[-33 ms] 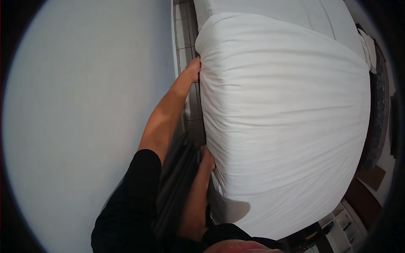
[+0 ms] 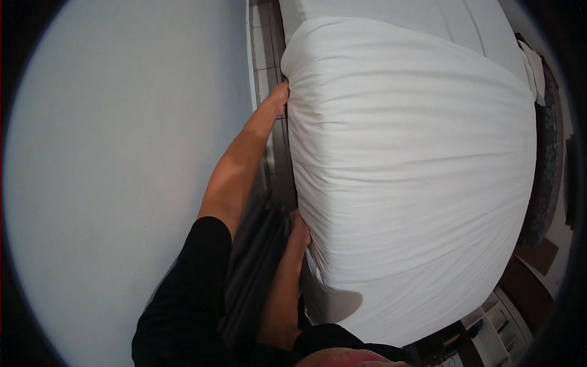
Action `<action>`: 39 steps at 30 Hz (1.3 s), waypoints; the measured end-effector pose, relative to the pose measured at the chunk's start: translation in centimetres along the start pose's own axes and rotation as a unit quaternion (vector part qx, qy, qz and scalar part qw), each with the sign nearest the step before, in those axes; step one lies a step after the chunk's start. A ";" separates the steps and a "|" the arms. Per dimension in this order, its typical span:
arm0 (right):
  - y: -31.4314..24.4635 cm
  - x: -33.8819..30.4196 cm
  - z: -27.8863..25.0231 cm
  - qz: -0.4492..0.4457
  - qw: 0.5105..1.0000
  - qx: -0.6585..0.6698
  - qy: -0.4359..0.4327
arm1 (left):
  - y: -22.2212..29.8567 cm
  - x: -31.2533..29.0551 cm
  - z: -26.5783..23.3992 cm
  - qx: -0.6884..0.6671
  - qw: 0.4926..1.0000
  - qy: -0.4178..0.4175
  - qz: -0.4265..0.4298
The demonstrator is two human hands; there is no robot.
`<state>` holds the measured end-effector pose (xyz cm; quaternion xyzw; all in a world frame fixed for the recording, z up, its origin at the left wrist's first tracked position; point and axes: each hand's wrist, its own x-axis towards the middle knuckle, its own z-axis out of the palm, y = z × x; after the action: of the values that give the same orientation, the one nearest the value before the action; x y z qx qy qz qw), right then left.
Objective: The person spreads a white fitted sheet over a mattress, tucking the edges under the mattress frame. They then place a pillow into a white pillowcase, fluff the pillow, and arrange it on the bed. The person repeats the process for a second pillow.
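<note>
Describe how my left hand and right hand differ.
Your left hand is farther from your body, while your right hand is nearer. The left hand has floor tiles beside it; the right hand has dark fabric. Both are bare and at the left edge of the white sheet, fingers partly hidden.

the left side is filled by a plain pale wall (image 2: pixel 122 153), along whose foot a strip of tiled floor (image 2: pixel 263 49) is seen. at the far right, a dark patterned object (image 2: pixel 550 177) is shown near a bunched white cloth (image 2: pixel 534 72). below, a flat brown panel (image 2: pixel 539 257) and a white shelf unit (image 2: pixel 488 336) are seen.
</note>
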<state>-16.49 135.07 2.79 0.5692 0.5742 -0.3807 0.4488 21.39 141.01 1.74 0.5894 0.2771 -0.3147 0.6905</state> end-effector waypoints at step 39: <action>-23.0 -12.2 -10.0 -0.052 0.868 -0.488 -0.083 | -19.2 -27.4 6.2 0.063 0.990 0.122 -0.016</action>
<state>-40.86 139.35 15.74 0.2135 0.6760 -0.1208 0.6949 -10.92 135.74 11.03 0.6611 0.3484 -0.2686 0.6078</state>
